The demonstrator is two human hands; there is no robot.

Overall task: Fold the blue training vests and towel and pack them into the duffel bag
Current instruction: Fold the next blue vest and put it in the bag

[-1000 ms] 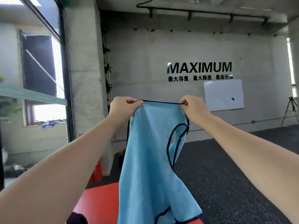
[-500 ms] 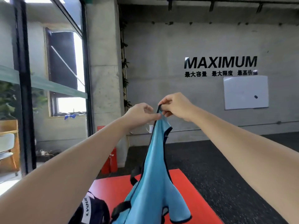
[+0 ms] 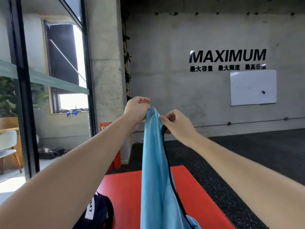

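Note:
A light blue training vest with dark trim hangs in the air, doubled lengthwise into a narrow strip. My left hand grips its top end. My right hand pinches the cloth just below and to the right of it, by the dark-trimmed edge. The vest's lower part drops out of view at the bottom. A dark duffel bag with a white label lies on the red mat at the lower left, partly hidden by my left forearm. No towel or other vest is visible.
The red mat lies on a dark rubber floor. A concrete pillar and glass partition stand to the left. A grey wall carries black lettering and a whiteboard. A chair stands at the far left.
My hands came together from holding the vest spread wide, so the vest now hangs folded in a narrow strip. My right hand has shifted lower on the cloth.

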